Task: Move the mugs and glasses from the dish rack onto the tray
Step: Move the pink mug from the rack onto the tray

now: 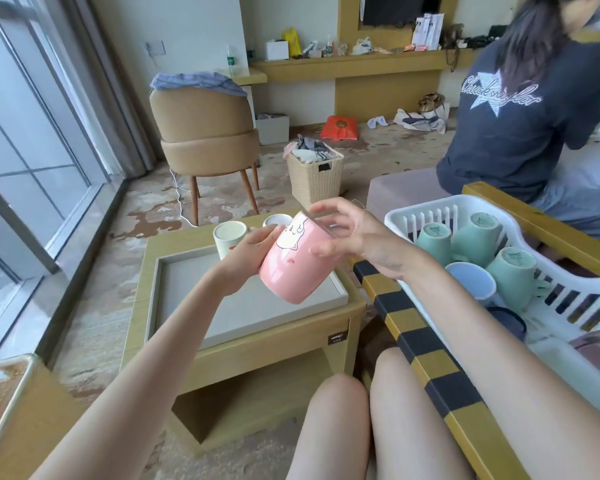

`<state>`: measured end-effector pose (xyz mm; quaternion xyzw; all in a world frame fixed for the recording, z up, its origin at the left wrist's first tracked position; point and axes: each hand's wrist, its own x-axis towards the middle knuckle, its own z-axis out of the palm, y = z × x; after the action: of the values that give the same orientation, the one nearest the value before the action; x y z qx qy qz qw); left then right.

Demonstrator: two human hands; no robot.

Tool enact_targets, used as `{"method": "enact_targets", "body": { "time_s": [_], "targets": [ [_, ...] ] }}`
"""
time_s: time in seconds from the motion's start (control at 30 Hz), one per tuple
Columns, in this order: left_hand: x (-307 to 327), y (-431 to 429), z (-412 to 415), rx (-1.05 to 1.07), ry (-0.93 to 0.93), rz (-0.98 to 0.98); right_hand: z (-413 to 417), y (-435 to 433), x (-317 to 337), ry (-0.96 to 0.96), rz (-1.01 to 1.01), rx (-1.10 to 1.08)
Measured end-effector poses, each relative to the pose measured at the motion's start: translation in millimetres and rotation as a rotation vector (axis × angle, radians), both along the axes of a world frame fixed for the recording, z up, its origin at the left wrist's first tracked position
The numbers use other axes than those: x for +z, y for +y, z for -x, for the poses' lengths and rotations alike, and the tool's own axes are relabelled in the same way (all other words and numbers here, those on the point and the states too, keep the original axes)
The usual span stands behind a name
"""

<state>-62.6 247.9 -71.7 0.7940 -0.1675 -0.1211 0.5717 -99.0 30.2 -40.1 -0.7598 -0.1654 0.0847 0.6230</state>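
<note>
A pink mug with a white cartoon print hangs tilted above the grey tray, bottom end toward me. My left hand grips its left side. My right hand touches its upper end with spread fingers. Two white mugs stand upright at the tray's far edge. The white dish rack on my right holds three green mugs upside down, a light blue mug on its side and a dark cup.
The tray lies on a low wooden table. A yellow-and-black striped wooden bar runs between the table and the rack. A person in a dark shirt sits behind the rack. A wicker basket and a tan chair stand beyond.
</note>
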Motion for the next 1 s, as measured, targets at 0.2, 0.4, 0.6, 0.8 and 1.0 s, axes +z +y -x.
{"method": "enact_targets", "body": {
  "time_s": [0.2, 0.4, 0.6, 0.8, 1.0],
  "targets": [
    [-19, 26, -5, 0.096, 0.042, 0.086, -22, 36, -24, -0.024, 0.117, -0.108],
    [-36, 57, -6, -0.015, 0.016, 0.126, -53, 69, -51, 0.002, 0.166, -0.265],
    [-73, 71, -7, 0.054, -0.062, -0.040, -73, 120, -80, -0.028, 0.260, -0.328],
    [-117, 90, -20, 0.384, -0.365, -0.346, -79, 180, -101, -0.087, 0.384, -0.415],
    [-134, 124, -28, 0.509, -0.300, -0.278, -79, 207, -118, -0.095, 0.389, -0.356]
  ]
}}
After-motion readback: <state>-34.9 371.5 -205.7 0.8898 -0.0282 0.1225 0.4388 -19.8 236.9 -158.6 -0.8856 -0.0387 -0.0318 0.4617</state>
